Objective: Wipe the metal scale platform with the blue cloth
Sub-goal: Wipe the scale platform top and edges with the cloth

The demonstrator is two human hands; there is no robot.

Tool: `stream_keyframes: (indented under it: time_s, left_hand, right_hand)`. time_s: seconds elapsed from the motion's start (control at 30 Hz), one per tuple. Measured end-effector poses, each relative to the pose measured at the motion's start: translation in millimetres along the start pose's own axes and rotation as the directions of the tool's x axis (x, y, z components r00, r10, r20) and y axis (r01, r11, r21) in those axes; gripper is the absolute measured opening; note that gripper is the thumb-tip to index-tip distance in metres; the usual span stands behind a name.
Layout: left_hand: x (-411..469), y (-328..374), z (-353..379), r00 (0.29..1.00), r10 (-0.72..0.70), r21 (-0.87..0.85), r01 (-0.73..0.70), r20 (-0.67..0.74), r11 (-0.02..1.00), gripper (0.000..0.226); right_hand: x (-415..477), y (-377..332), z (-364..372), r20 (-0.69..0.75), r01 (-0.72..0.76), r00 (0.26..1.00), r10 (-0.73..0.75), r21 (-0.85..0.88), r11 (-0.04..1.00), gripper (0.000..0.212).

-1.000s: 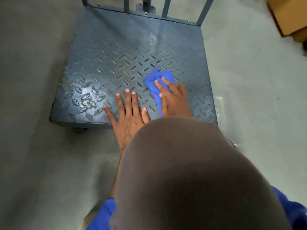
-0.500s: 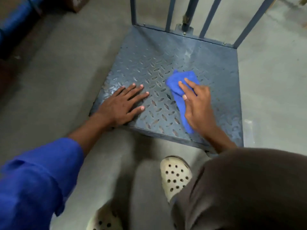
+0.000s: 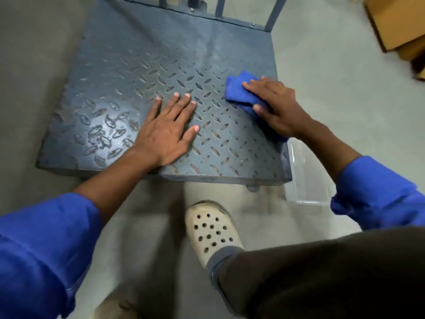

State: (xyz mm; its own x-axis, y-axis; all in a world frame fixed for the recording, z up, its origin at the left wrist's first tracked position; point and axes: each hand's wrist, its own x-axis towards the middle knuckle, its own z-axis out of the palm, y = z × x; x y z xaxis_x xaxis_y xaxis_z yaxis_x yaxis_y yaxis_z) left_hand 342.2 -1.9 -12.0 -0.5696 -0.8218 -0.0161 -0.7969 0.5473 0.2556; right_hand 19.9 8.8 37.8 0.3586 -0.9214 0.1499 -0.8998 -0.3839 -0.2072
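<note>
Left hand (image 3: 169, 132): flat, fingers spread, palm down on the platform (image 3: 138, 65), toward its 6 o'clock edge. Right hand (image 3: 277, 107): fingers and thumb laid over the bunched blue cloth (image 3: 238, 92), pressing it down near the 3 o'clock edge. Clear tub (image 3: 305, 176) on floor, just beside the 4 o'clock corner.

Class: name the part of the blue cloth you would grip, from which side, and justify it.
Take the exposed folded end of the blue cloth, coming from above and the left: it lies flat on the platform, and the right hand covers its near part.
</note>
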Motion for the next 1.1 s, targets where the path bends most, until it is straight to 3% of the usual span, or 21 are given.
stream_keyframes:
  time_s: [0.1,0.2,0.3,0.37,0.43,0.53,0.6,0.7,0.8,0.87,0.93,1.0,1.03,1.1]
  left_hand:
    - [8,-9,-2,0.999,0.046,-0.002,-0.046,-0.013,0.999,0.076]
    - [10,-21,-6,0.993,0.115,-0.001,-0.115,0.006,0.993,0.07]
    - [13,-44,-11,0.973,0.229,-0.015,-0.229,0.036,0.973,0.062]
    - [19,-66,-20,0.953,0.297,-0.022,-0.296,0.058,0.955,0.058]
    - [25,-89,-32,0.947,0.308,-0.05,-0.305,0.087,0.951,0.057]
    - [25,-116,-49,0.94,0.316,-0.054,-0.311,0.131,0.949,0.054]
    - [22,-126,-53,0.929,0.34,-0.051,-0.336,0.144,0.94,0.054]
    - [14,-132,-51,0.929,0.35,-0.058,-0.346,0.123,0.937,0.057]
    - [6,-137,-45,0.929,0.361,-0.07,-0.356,0.077,0.932,0.061]
    - [5,-144,-46,0.942,0.331,-0.142,-0.32,0.062,0.937,0.059]
    - [1,-153,-51,0.954,0.291,-0.206,-0.271,0.073,0.94,0.048]
    - [-6,-166,-60,0.969,0.235,-0.233,-0.211,0.079,0.949,0.057]
    - [-9,-171,-62,0.975,0.208,-0.216,-0.186,0.082,0.959,0.055]
    - [-12,-185,-63,0.973,0.211,-0.14,-0.197,0.093,0.97,0.049]
  right_hand:
    - [-25,-1,20,0.065,-0.185,0.981,0.182,0.041,0.982,0.059]
    - [-68,-39,22,0.03,-0.194,0.981,0.192,0.127,0.973,0.051]
    - [-108,-89,23,0.086,-0.065,0.995,0.044,0.258,0.964,0.048]
    - [-107,-109,26,0.078,0.025,0.996,-0.05,0.295,0.955,0.057]
    - [-83,-109,31,-0.002,-0.078,0.997,0.082,0.29,0.954,0.07]
    - [-43,-108,45,-0.031,-0.42,0.899,0.436,0.216,0.881,0.061]
    - [-41,-128,59,0.001,-0.488,0.871,0.491,0.118,0.865,0.064]
    - [-54,-179,70,0.034,-0.321,0.947,0.32,0.179,0.93,0.089]
    - [-45,-203,62,0.038,-0.1,0.995,0.093,0.335,0.937,0.095]
    - [-21,-190,51,-0.033,-0.12,0.989,0.142,0.366,0.923,0.095]
    - [0,-169,49,-0.026,-0.284,0.95,0.31,0.335,0.899,0.093]
    - [8,-166,61,0.01,-0.383,0.918,0.396,0.272,0.883,0.091]
    - [7,-177,72,0.01,-0.34,0.938,0.347,0.233,0.911,0.094]
    - [-1,-212,94,0.042,-0.105,0.994,0.098,0.233,0.967,0.098]
